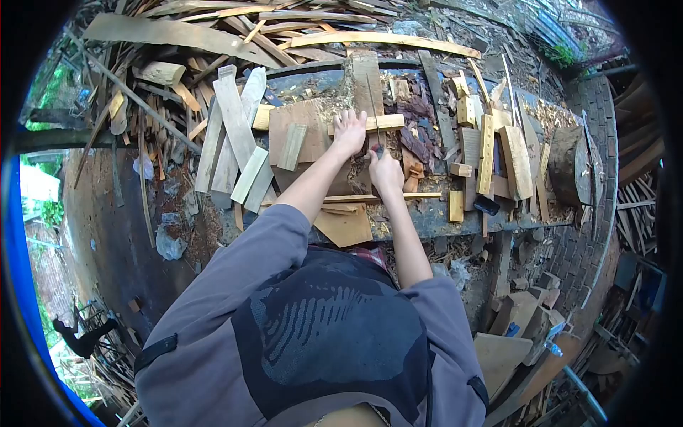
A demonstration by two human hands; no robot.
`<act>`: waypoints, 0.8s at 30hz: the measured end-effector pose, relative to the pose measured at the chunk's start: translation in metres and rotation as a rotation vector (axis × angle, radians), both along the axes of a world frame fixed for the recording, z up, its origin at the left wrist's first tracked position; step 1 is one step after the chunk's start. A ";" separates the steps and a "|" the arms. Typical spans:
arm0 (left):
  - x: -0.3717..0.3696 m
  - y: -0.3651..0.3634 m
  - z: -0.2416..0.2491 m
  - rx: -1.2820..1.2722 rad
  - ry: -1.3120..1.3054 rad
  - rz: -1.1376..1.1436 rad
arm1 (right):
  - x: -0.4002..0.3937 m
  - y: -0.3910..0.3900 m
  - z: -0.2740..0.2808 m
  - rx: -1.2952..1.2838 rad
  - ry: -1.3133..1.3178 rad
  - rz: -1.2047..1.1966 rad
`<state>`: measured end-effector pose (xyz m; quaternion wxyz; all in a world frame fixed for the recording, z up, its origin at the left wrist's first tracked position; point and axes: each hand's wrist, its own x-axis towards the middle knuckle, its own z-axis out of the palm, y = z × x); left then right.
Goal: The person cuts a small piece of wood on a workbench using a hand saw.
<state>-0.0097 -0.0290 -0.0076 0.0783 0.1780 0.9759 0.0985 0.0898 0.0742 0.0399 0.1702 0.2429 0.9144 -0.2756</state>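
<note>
My left hand (348,133) presses down on a short pale wood strip (390,122), its fingers over the strip's left part. The strip lies crosswise on a wooden board on the workbench (427,227). In my closed right hand (386,173) is the dark reddish handle of a thin-bladed handsaw (372,99). The narrow blade points away from me and crosses the strip just right of my left hand. Whether its teeth have cut into the wood cannot be made out. A small turned wooden piece (413,178) lies right of my right hand.
Pale blocks, among them a long yellowish one (485,154) and a wider one (515,162), lie to the right. Beyond them stands a log stump (569,167). Loose planks (235,114) lean at the left, and a scrap-wood pile (284,28) lies behind the bench.
</note>
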 end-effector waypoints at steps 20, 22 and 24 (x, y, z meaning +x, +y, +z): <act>0.003 0.001 0.000 -0.004 0.045 0.017 | 0.027 0.007 -0.011 -0.025 0.051 -0.016; 0.002 0.003 0.001 -0.030 0.013 0.037 | 0.065 0.004 -0.008 -0.012 0.073 -0.004; 0.001 0.004 0.001 -0.044 -0.002 0.049 | 0.099 0.004 0.002 -0.013 0.009 -0.021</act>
